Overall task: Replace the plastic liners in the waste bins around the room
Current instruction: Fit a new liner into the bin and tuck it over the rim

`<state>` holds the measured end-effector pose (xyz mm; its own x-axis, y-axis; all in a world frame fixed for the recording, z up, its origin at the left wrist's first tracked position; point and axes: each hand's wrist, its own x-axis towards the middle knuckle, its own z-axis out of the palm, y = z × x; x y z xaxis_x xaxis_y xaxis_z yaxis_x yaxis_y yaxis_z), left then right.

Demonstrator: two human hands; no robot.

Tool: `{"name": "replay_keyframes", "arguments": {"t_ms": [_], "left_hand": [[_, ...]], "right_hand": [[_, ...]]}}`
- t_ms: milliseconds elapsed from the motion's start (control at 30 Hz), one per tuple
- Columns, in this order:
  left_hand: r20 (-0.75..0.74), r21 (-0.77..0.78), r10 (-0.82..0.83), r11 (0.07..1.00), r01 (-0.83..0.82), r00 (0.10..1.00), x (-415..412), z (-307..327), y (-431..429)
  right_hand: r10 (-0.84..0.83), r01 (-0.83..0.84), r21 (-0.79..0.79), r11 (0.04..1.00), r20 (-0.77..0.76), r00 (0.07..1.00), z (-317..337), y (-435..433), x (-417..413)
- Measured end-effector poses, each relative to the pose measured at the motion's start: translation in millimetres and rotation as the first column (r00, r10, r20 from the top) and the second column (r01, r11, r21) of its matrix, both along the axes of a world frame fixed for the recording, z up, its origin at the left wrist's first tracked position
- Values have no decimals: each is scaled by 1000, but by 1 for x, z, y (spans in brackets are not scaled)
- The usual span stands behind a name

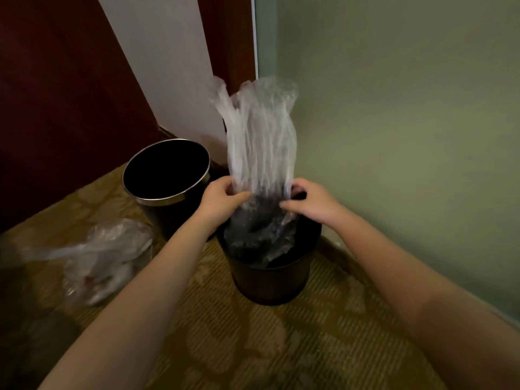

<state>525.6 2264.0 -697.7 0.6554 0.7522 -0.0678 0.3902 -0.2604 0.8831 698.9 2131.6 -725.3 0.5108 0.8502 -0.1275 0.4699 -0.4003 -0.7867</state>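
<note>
Step in hand: fit new liner to near bin.

- Clear plastic liner (261, 142): lower part bunched inside the mouth of the dark waste bin (270, 285); upper part stands up above both hands, crumpled lengthwise, not yet spread. Not over the rim at any pt.
- Left hand (222, 197): fingers (242, 196) curled, pinching the liner's left edge just above the bin mouth.
- Right hand (309, 202): fingers (287, 205) pinching the right edge, opp. side. Grip on two sides prob. serves to part the film and find the opening.
- Bin stands on carpet (253, 347) near the corner, beside the green wall (394, 136), directly under both hands, so the liner feeds straight down.
- 2nd bin, chrome rim (168, 197): behind-left, no liner visible; likely next.
- Used bag w/ waste (104, 257): on the carpet at left, well apart from the work area.
</note>
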Motion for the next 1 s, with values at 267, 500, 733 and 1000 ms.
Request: {"name": "replay_keyframes", "arguments": {"t_ms": [267, 500, 733, 1000], "left_hand": [[-321, 58, -122, 987, 148, 939, -3, -6, -6], [-259, 149, -41, 985, 82, 965, -21, -9, 13], [109, -144, 25, 990, -9, 994, 12, 5, -13], [44, -94, 428, 901, -423, 903, -16, -6, 19]], "right_hand": [[-244, 372, 165, 913, -509, 825, 12, 12, -7], [-248, 282, 134, 950, -220, 943, 0, -5, 10], [-202, 307, 209, 928, -409, 890, 18, 13, 1], [-530, 527, 90, 845, 10, 848, -1, -12, 12]]}}
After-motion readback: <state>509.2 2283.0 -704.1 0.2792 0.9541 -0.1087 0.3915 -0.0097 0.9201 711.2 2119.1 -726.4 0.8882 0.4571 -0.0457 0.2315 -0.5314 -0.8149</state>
